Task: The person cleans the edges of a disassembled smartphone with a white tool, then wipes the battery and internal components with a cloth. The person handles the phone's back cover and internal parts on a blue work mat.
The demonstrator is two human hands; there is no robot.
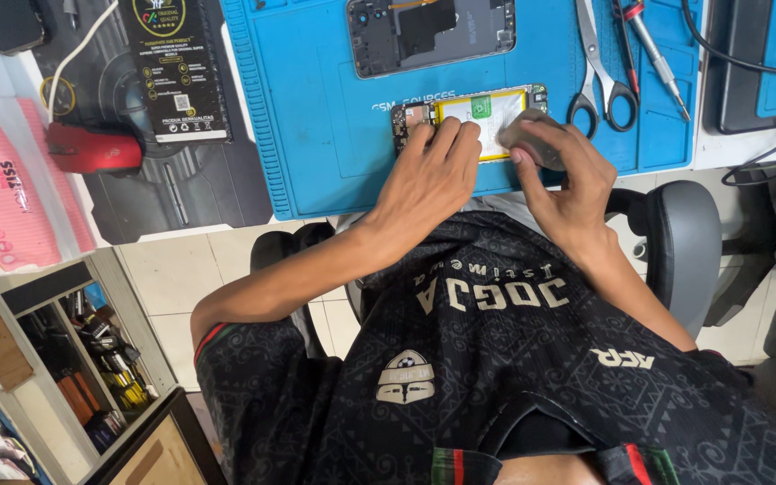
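Both hands point(487, 171) press the opened phone point(471, 115); tall black labelled package point(175, 70) lies left.

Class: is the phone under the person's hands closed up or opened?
Opened: the phone lies on the blue mat with its yellow battery and circuit board exposed.

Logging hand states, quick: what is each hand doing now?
Left hand: fingers flat on the opened phone, gripping nothing.
Right hand: closed on a small grey object.
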